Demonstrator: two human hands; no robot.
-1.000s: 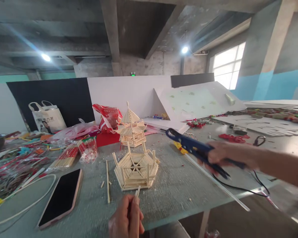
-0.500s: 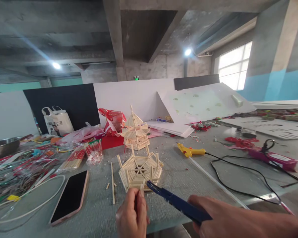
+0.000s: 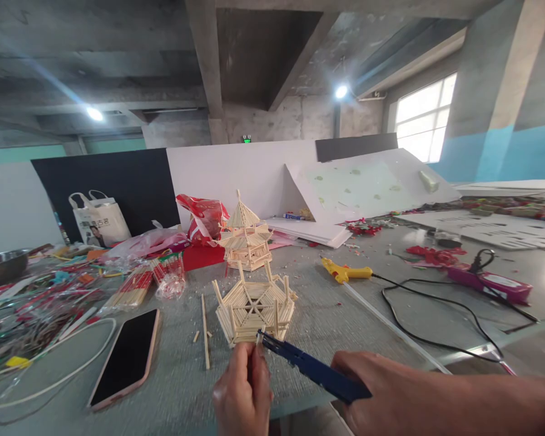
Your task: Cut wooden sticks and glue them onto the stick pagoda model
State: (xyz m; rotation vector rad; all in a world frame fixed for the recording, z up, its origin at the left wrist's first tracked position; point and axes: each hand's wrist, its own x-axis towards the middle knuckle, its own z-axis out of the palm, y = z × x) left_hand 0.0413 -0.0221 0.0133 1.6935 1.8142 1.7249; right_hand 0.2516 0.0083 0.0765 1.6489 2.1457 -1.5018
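My left hand (image 3: 242, 393) pinches a short wooden stick (image 3: 256, 339) upright near the table's front edge. My right hand (image 3: 372, 387) grips blue-handled cutters (image 3: 311, 366), and their jaws sit at the tip of that stick. Just behind stands a hexagonal stick-built base (image 3: 254, 307). A roofed pavilion model (image 3: 245, 235) made of the same sticks stands farther back.
A phone (image 3: 125, 357) lies screen-up at the left, beside a loose long stick (image 3: 204, 330). Packets of chopsticks (image 3: 134, 289) and wrappers crowd the left. A yellow glue gun (image 3: 345, 272), black cord (image 3: 431, 315), scissors (image 3: 481, 261) and white boards (image 3: 358, 188) fill the right.
My right hand swung the blue cutters from the right side of the table down to the stick in my left hand. The view tilted slightly.
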